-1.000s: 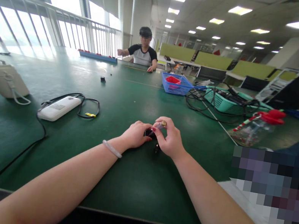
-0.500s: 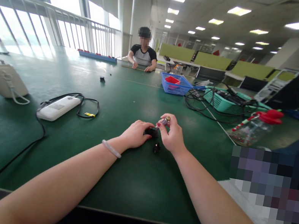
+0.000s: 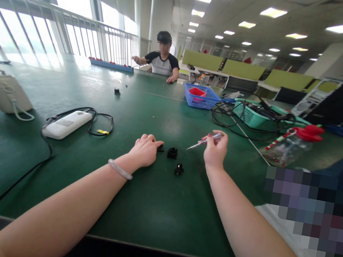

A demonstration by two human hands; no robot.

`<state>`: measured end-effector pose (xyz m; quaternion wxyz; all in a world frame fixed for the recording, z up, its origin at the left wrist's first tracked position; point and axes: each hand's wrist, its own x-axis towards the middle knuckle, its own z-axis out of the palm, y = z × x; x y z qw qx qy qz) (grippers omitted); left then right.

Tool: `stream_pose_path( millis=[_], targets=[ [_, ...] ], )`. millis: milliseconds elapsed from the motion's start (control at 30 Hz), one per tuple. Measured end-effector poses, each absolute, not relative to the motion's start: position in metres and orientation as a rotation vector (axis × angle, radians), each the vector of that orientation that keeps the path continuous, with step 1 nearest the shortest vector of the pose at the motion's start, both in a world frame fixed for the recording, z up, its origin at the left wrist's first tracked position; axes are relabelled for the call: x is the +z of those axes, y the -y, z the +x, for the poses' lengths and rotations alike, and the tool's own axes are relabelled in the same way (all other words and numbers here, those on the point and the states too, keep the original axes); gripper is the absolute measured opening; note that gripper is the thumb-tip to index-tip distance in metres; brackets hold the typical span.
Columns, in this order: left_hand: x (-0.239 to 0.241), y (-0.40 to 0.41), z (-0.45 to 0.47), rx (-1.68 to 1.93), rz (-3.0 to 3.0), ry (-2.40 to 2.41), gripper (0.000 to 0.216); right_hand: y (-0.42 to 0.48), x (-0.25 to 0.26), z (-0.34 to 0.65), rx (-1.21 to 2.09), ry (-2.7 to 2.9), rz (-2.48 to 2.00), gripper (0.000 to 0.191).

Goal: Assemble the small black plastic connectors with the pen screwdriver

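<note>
My right hand (image 3: 215, 149) is closed round the handle of a small screwdriver (image 3: 198, 144), whose thin metal shaft slants down to the left above the green table. My left hand (image 3: 145, 150), a pale bangle on its wrist, has its thumb and fingers closed on a flat black piece (image 3: 161, 148); most of the piece is hidden by the hand. Just right of it stands a black square housing (image 3: 172, 153), touched by neither hand. Nearer to me lies a small black part (image 3: 179, 169) with a bright spot on it.
On the left lies a white power strip (image 3: 67, 125) with a black cord, near a beige bag (image 3: 4, 88). Farther off are a blue basket (image 3: 201, 100), a green basket (image 3: 252, 120) with cables, and a clear bottle (image 3: 282, 150). A co-worker (image 3: 163, 63) sits across the table.
My hands have moved apart: the right hand went right with the screwdriver, the left shifted left with the flat piece. The square housing now stands uncovered. The co-worker's arm has reached sideways.
</note>
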<state>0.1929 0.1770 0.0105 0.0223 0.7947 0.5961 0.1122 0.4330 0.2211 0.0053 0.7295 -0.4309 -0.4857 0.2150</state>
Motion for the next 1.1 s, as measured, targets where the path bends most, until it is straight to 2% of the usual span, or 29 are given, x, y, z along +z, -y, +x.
stream_pose_path(
  millis=[167,367,767,933,1100],
  targets=[
    [0.007,-0.182,0.192,0.397,2.448,-1.766,0.042,-0.224,0.005,0.434,0.517,0.979,-0.969,0.021],
    [0.006,-0.176,0.212,0.47,2.481,-1.381,0.06,-0.229,0.001,0.434,0.558,0.935,-0.956,0.022],
    [0.021,-0.111,0.24,0.447,2.711,-1.138,0.044,-0.233,-0.002,0.435,0.578,0.905,-0.951,0.023],
    [0.027,-0.068,0.212,0.369,2.717,-1.143,0.027,-0.227,0.003,0.433,0.593,0.91,-0.974,0.023],
    [0.024,-0.028,0.146,0.343,2.595,-1.321,0.025,-0.222,0.005,0.433,0.617,0.928,-0.993,0.025]
  ],
)
